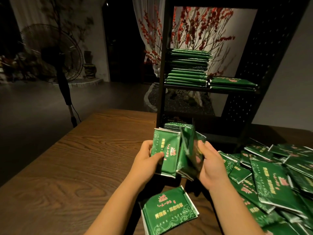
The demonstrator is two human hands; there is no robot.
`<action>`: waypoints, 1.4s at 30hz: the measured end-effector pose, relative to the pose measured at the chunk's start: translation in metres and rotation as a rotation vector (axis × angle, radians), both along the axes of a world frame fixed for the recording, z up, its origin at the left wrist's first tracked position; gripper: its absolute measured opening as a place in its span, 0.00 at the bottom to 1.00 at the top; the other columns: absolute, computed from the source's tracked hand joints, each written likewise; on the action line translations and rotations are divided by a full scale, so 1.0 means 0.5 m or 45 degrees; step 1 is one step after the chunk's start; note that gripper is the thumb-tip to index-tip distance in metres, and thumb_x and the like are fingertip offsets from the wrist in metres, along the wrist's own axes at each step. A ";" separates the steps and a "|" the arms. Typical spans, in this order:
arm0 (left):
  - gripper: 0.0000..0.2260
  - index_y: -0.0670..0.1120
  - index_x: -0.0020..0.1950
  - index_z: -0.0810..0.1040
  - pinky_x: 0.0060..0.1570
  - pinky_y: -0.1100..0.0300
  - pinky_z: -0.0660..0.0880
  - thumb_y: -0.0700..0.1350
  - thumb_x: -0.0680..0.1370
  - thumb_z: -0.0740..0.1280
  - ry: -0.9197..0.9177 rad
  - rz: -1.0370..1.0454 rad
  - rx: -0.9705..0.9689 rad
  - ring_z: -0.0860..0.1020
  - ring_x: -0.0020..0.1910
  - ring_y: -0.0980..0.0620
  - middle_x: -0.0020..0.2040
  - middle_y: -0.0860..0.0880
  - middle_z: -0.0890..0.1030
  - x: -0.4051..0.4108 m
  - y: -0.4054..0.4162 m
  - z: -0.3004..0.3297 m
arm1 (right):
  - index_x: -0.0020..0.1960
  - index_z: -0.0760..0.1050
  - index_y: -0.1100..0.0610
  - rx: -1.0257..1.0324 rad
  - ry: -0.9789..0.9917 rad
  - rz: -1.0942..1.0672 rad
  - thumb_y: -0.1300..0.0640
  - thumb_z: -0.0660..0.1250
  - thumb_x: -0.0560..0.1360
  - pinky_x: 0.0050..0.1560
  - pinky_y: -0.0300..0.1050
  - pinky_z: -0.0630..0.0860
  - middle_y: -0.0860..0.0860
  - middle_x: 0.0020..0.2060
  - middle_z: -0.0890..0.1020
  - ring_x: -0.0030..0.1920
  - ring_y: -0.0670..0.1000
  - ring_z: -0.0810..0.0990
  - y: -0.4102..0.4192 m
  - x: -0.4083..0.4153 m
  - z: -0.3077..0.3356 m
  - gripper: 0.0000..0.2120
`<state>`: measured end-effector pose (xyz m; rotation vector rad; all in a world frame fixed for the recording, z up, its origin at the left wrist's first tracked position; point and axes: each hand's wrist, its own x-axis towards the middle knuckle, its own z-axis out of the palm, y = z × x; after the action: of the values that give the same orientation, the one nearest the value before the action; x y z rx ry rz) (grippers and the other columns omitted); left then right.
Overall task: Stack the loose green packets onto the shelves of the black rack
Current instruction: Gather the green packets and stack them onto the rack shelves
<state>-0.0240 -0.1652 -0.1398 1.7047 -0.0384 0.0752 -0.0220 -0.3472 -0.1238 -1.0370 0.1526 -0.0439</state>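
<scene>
The left hand [145,158] grips an upright bundle of green packets [166,152]; the right hand [209,164] pinches a blurred packet [191,150] against it. Loose packets [274,180] lie heaped at three o'clock, one [169,210] at six, the black rack [243,92] with stacked packets [188,67] at twelve.

Left hand [147,159] gripping, right hand [210,164] gripping, forearms extended

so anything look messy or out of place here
Mostly the loose heap of green packets at the table's right: they overlap at all angles. One small stack lies apart near the front edge, skewed. On the black rack, the tall stack is uneven, edges jutting. Both hands, left and right, hold packets.
</scene>
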 end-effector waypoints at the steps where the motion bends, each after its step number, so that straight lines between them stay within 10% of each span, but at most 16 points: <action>1: 0.09 0.51 0.57 0.73 0.58 0.44 0.77 0.40 0.80 0.66 0.006 -0.037 -0.003 0.82 0.51 0.51 0.52 0.51 0.82 -0.002 -0.008 0.006 | 0.72 0.65 0.61 -0.027 -0.003 -0.024 0.55 0.64 0.80 0.51 0.53 0.80 0.60 0.60 0.79 0.55 0.56 0.82 0.002 0.003 -0.005 0.23; 5: 0.08 0.52 0.60 0.74 0.59 0.52 0.77 0.44 0.82 0.63 -0.058 -0.145 -0.041 0.80 0.55 0.55 0.54 0.52 0.82 -0.011 -0.040 0.026 | 0.78 0.57 0.50 -0.251 -0.073 -0.001 0.35 0.76 0.63 0.71 0.64 0.65 0.52 0.74 0.67 0.73 0.55 0.68 0.010 0.011 -0.030 0.51; 13: 0.25 0.53 0.68 0.71 0.58 0.67 0.74 0.58 0.72 0.68 -0.197 -0.244 0.014 0.77 0.60 0.62 0.61 0.58 0.79 -0.020 -0.058 -0.007 | 0.80 0.51 0.54 -0.693 -0.149 -0.163 0.46 0.60 0.81 0.75 0.53 0.60 0.51 0.77 0.61 0.76 0.52 0.61 0.036 -0.002 -0.018 0.32; 24: 0.15 0.53 0.60 0.70 0.46 0.74 0.71 0.35 0.81 0.58 -0.078 0.004 -0.189 0.77 0.52 0.67 0.57 0.54 0.78 -0.037 -0.080 -0.014 | 0.57 0.66 0.56 -0.886 -0.069 -0.455 0.47 0.57 0.82 0.36 0.45 0.65 0.51 0.39 0.68 0.39 0.51 0.68 0.044 0.001 -0.031 0.12; 32: 0.14 0.55 0.61 0.68 0.64 0.47 0.73 0.51 0.77 0.66 0.044 -0.055 -0.447 0.79 0.60 0.51 0.60 0.50 0.80 -0.037 -0.098 -0.020 | 0.50 0.68 0.59 -0.670 0.008 -0.570 0.49 0.55 0.83 0.38 0.48 0.67 0.54 0.39 0.71 0.38 0.52 0.69 0.060 0.001 -0.029 0.13; 37: 0.14 0.53 0.62 0.66 0.60 0.56 0.76 0.42 0.81 0.66 -0.022 -0.016 -0.420 0.80 0.59 0.53 0.61 0.49 0.79 -0.043 -0.104 -0.013 | 0.40 0.67 0.59 -0.859 -0.117 -0.494 0.49 0.59 0.81 0.40 0.47 0.67 0.55 0.41 0.72 0.39 0.52 0.70 0.076 -0.006 -0.032 0.16; 42: 0.07 0.54 0.57 0.69 0.60 0.42 0.76 0.52 0.82 0.63 0.169 0.103 -0.596 0.81 0.56 0.46 0.57 0.46 0.81 -0.039 -0.086 -0.006 | 0.54 0.69 0.50 -0.642 -0.192 -0.229 0.50 0.69 0.76 0.47 0.44 0.74 0.50 0.49 0.77 0.49 0.50 0.77 0.082 -0.019 -0.033 0.11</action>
<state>-0.0435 -0.2083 -0.1428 1.2396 0.1382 0.0279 -0.0313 -0.3060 -0.1405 -1.5145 0.0978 -0.3366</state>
